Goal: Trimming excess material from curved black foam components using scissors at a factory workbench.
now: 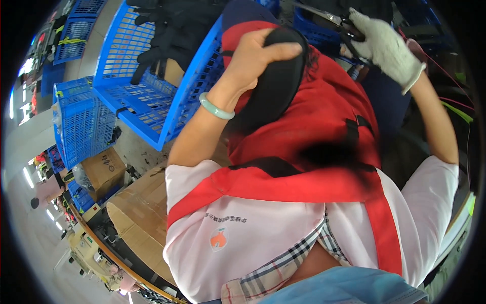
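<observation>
My bare left hand (258, 57), with a pale green bangle on the wrist, grips a black padded piece (281, 81), thumb on its face. The piece is long and curved, and it lies over my red apron (324, 106). At the upper right, my right hand (387, 48) wears a white knit glove. It is closed round the dark handles of a pair of scissors (329, 16), whose metal blades point left. The scissors are apart from the padded piece.
A large blue plastic crate (167, 109) stands at my left, with black pieces (177, 25) heaped in and over it. Beyond it are more blue crates (83, 116), a cardboard box (104, 167) and a sheet of cardboard (144, 215). Pink and yellow-green strands (458, 111) hang at the far right.
</observation>
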Tool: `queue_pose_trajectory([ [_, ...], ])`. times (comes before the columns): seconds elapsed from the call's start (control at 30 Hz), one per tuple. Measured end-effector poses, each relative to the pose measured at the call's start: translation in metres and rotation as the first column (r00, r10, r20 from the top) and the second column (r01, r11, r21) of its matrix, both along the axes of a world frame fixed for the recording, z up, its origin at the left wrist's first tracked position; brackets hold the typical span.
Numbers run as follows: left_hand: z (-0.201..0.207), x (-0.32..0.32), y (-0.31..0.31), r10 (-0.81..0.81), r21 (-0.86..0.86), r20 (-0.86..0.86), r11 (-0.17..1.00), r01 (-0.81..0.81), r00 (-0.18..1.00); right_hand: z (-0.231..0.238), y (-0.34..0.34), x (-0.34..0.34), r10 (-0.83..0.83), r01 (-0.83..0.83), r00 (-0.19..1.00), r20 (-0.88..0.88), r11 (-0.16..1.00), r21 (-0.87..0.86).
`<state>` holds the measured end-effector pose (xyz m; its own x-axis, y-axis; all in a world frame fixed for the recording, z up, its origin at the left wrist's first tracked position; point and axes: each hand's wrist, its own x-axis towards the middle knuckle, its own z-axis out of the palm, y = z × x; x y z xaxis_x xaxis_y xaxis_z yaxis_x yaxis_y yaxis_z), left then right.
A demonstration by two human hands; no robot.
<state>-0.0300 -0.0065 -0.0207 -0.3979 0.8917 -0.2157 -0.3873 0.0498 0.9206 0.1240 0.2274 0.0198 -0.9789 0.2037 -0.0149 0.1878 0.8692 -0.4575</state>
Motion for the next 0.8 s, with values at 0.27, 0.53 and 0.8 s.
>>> queue_pose_trajectory([
  [0.27,0.016,-0.034,-0.003,0.477,0.19,0.262,0.827,-0.53,0.839,-0.078,-0.097,-0.006,-0.172,0.157,0.985,-0.015,0.927,-0.34],
  [0.53,0.016,-0.022,-0.002,0.494,0.18,0.287,0.814,-0.553,0.821,-0.069,-0.105,-0.024,-0.139,0.119,0.988,-0.074,0.967,-0.226],
  [0.8,0.014,-0.024,-0.004,0.465,0.205,0.253,0.831,-0.516,0.849,-0.084,-0.104,-0.032,-0.244,-0.023,0.95,-0.193,0.564,-0.825],
])
